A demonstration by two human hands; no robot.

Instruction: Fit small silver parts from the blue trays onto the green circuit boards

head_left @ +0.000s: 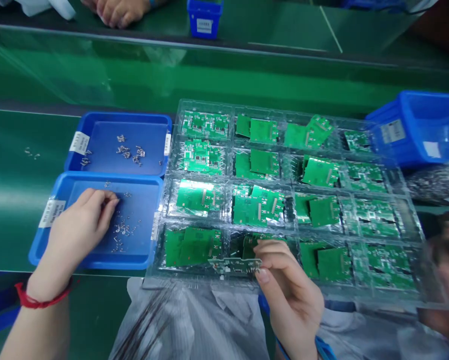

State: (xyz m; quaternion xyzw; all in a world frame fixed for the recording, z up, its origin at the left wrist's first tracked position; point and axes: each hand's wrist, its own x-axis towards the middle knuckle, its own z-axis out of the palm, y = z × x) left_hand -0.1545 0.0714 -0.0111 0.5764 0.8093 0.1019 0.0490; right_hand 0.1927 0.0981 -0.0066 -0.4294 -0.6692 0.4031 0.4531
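Note:
My left hand [79,220] reaches into the near blue tray [96,260], its fingers curled together over small metal parts [122,230] scattered on the tray floor. My right hand [288,287] pinches a green circuit board [234,265], held edge-on above the front row of a clear plastic tray [397,295]. That tray has many pockets, each holding green circuit boards [258,205]. A red cord circles my left wrist.
A second blue tray [92,125] with several small metal parts lies behind the near one. A blue bin [415,125] stands at the right. A small blue bin [204,17] and another person's hand [121,11] are across the green belt.

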